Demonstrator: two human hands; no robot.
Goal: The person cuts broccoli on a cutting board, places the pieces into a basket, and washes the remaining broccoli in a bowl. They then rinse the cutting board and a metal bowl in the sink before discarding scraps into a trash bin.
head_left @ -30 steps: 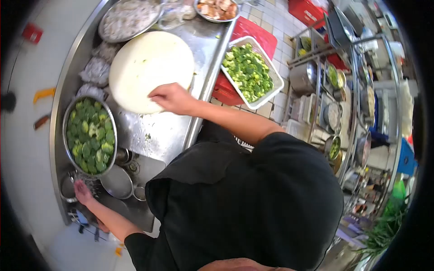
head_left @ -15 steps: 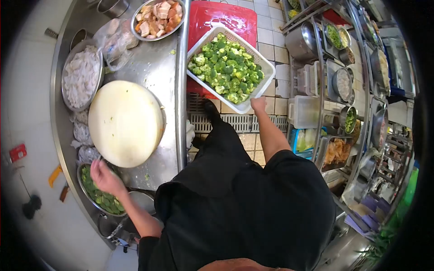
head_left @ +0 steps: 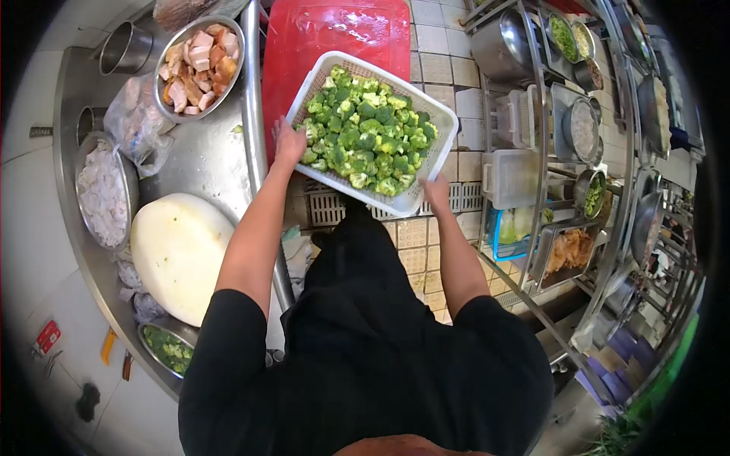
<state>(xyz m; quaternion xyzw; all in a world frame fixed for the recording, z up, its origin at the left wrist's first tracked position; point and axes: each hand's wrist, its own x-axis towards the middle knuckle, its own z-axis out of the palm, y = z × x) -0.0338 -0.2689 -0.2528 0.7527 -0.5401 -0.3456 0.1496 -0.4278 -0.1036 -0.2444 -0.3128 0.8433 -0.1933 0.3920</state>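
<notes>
My left hand [head_left: 290,144] grips the left side of a white plastic basket [head_left: 447,128], its fingers at the rim. My right hand [head_left: 436,193] is closed on the corner of the basket nearest me. Cut broccoli florets [head_left: 369,133] fill the basket, which is tilted askew in front of my legs. Behind it, partly covered by the basket, is a red plastic surface [head_left: 334,34] with a wet sheen.
On the steel counter [head_left: 209,148] to my left are a thick round chopping block [head_left: 179,258], a bowl of meat chunks [head_left: 199,68], a bowl of white pieces [head_left: 103,194] and a bowl of greens [head_left: 169,349]. A metal rack [head_left: 541,129] with food trays stands right.
My left hand has gone from over the bowl of greens to the basket's left side and taken hold. My right hand keeps its grip. The basket appears nearer and slightly turned.
</notes>
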